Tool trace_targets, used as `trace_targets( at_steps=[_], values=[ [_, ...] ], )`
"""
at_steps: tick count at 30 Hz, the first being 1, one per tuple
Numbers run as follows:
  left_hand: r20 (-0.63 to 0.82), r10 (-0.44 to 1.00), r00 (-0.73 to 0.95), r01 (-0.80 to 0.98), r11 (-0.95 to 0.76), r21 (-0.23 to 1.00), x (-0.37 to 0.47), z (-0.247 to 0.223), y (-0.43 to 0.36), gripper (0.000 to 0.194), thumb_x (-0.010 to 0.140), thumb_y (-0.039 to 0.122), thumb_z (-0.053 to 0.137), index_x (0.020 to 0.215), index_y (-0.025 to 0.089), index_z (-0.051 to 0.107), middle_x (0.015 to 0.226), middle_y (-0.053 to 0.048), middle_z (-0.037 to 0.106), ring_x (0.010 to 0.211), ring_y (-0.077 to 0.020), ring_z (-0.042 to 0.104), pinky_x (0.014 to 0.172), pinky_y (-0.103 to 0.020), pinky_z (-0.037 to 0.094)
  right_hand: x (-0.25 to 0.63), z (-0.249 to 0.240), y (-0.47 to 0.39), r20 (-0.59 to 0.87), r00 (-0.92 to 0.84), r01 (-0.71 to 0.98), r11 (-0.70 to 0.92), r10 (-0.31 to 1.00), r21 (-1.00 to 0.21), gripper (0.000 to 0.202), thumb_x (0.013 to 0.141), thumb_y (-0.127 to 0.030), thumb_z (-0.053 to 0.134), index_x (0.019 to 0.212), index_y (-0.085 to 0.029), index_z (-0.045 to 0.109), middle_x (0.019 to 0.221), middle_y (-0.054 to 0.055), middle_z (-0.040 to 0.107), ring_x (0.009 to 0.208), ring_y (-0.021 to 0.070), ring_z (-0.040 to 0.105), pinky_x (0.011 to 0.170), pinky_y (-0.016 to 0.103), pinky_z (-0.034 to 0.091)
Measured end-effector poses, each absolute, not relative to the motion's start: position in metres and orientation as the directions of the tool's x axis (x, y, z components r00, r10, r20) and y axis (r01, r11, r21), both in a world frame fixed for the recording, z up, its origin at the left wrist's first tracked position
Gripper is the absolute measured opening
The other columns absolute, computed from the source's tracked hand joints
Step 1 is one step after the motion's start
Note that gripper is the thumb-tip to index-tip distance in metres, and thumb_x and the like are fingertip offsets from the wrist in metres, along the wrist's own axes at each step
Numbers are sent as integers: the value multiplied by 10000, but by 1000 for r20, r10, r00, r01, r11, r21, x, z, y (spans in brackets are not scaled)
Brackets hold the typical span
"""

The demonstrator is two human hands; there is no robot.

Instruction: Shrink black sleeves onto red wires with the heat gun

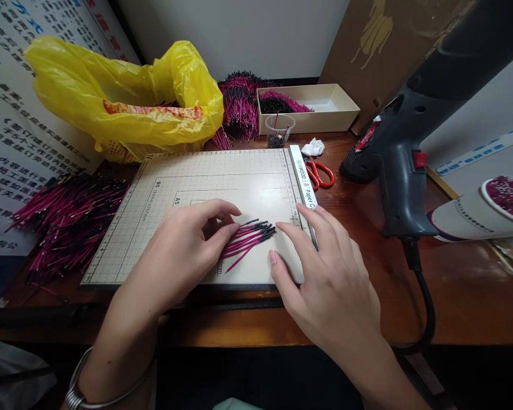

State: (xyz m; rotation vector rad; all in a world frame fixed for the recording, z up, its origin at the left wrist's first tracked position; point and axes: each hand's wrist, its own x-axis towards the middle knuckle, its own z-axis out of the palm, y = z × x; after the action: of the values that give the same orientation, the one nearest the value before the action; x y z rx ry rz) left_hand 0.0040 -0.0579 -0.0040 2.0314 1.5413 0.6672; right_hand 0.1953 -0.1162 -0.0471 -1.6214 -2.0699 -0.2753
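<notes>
A small fanned bundle of magenta wires with black sleeved ends (250, 236) lies on the cutting board of a paper cutter (154, 250). My left hand (192, 236) curls at the bundle's left side, its thumb and fingers closed about the magenta ends, which it partly hides. One wire slants apart from the others at the front. At the black ends, my right hand (325, 267) has its thumb and fingers spread, with nothing held between them. Its index fingertip is close to the sleeve tips. Part of the right hand covers the cutter's white rail (303, 176).
Left of the board lies a wire pile (81, 222). Behind stand a yellow plastic bag (154, 131), another wire heap (241, 108), an open box (337, 105) and a clear cup (277, 134). Red-handled scissors (325, 173), a heat gun (404, 159) and a paper cup (474, 213) are right.
</notes>
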Motion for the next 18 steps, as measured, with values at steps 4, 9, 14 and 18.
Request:
trace_targets(
  at_steps=[4,9,14,18],
  values=[
    [149,966,211,745,-258,615,6,-7,-63,227,920,341,575,947,212,760,883,-29,786,762,-186,686,719,-293,510,195,-48,-116,503,-169,953,271,848,-136,305,991,-346,489,1202,-174,627,1404,146,617,1331,354,561,961,486,532],
    [118,960,255,715,-269,645,7,-8,-65,232,898,374,658,1044,215,742,808,0,746,669,-152,641,727,-288,520,195,-48,-117,510,-164,953,269,845,-139,312,993,-342,487,1214,-166,618,1395,145,622,1326,358,568,959,489,534],
    [101,964,246,725,-252,641,7,-7,-61,209,878,322,674,1042,213,742,784,6,732,654,-148,627,745,-297,528,195,-48,-116,511,-167,952,273,843,-139,315,985,-335,500,1216,-158,620,1390,145,626,1323,364,571,950,497,535],
    [104,966,236,739,-248,626,7,-8,-59,215,876,299,657,1053,214,745,784,1,735,671,-162,643,760,-312,534,195,-48,-117,509,-166,954,269,845,-135,324,988,-342,491,1224,-159,618,1401,144,622,1331,356,564,961,484,528]
  ],
)
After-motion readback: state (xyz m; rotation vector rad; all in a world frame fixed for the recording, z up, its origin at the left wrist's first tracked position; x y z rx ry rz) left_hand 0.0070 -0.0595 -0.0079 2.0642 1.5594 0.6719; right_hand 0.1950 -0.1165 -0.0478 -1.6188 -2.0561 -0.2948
